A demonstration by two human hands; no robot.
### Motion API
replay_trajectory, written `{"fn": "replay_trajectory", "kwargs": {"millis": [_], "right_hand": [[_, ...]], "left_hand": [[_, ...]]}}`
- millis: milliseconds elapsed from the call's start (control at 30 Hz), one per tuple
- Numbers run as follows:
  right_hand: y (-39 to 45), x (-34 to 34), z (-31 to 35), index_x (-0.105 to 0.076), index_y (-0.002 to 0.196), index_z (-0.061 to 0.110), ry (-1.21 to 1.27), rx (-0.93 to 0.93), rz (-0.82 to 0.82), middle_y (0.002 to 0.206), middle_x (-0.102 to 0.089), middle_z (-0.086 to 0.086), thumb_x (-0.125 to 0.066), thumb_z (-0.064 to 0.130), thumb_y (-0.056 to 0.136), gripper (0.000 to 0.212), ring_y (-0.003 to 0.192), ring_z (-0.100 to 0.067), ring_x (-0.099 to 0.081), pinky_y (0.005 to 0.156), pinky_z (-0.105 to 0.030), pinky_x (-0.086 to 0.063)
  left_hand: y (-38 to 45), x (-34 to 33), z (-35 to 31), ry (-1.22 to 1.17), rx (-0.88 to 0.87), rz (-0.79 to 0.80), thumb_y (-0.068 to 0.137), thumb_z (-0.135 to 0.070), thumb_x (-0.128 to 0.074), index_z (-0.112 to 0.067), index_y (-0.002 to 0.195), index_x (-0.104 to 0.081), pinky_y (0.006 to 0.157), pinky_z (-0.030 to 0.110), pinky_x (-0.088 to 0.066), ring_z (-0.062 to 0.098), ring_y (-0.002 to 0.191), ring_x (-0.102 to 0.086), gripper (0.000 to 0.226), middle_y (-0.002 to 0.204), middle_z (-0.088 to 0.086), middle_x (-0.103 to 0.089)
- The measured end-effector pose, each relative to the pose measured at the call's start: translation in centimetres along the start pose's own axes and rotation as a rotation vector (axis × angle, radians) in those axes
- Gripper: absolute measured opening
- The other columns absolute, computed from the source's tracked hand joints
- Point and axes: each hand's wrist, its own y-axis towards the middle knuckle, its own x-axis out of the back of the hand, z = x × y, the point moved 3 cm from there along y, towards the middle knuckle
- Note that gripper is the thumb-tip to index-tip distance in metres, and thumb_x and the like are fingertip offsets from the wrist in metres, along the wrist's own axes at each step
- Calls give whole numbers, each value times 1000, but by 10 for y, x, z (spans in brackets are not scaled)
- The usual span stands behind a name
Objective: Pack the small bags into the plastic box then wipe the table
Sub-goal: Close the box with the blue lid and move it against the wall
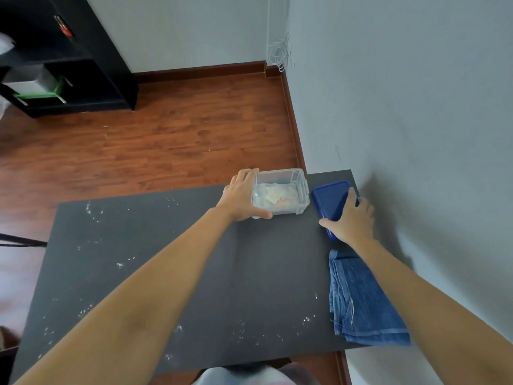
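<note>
A clear plastic box (301, 184) stands at the far edge of the black table (194, 273), with several small bags (273, 194) lying inside it. My left hand (241, 197) grips the box's left wall. To the right lies the blue lid (330, 198), tilted with its near end off the table. My right hand (352, 219) holds the lid's near end, thumb and fingers around its edges. White crumbs (91, 208) are scattered over the table's left and front parts.
A folded blue denim cloth (363, 304) lies on the table's right side, by my right forearm. The grey wall (416, 120) runs close along the table's right edge. A black shelf unit (69, 65) stands across the wooden floor.
</note>
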Motion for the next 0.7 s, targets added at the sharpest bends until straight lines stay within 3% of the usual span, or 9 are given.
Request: {"fn": "replay_trajectory", "kwargs": {"millis": [167,267,367,500,600,700], "right_hand": [[21,48,19,-24,148,15,369,157,-20,141,-43,-10,-92,33,58,114,130,-31,-45,92,-39,-45],[19,64,53,-10,156,24,222,387,151,150,-32,-5,-90,32,57,127,135,-26,-35,103,-38,-39],[8,60,95,-10,156,16,-67,669,265,155,-29,-9,-89,32,56,129,141,-30,-31,114,-40,-28],[1,39,129,-7,157,15,-305,779,342,160,-19,-5,-84,31,62,123,149,-25,-18,125,-50,-2],[0,31,140,-7,157,17,-353,817,353,159,-19,-2,-83,31,62,122,149,-24,-18,124,-53,1],[2,30,144,-10,158,19,-349,828,367,161,-19,0,-86,35,61,124,150,-21,-17,123,-55,3]], "left_hand": [[-10,-3,2,-119,-54,55,56,-47,-87,-21,152,-8,115,43,-29,18,144,-21,127,158,-7,-10],[-17,-4,10,-282,-6,82,53,-49,-88,-22,152,11,113,24,-12,7,147,-3,143,161,-11,5],[-23,-3,17,-445,99,93,49,-60,-85,-23,152,11,113,24,-11,6,148,-3,146,162,-11,2],[-27,-4,21,-565,171,135,67,-68,-70,-22,153,3,117,29,-13,6,148,-6,122,162,-11,-4],[-26,-6,20,-563,178,145,90,-51,-55,-19,154,2,116,26,-13,9,148,-9,91,162,-8,-6],[-25,-8,18,-559,189,160,97,-40,-46,-22,154,1,117,30,-20,13,145,-21,75,160,-7,-16]]}}
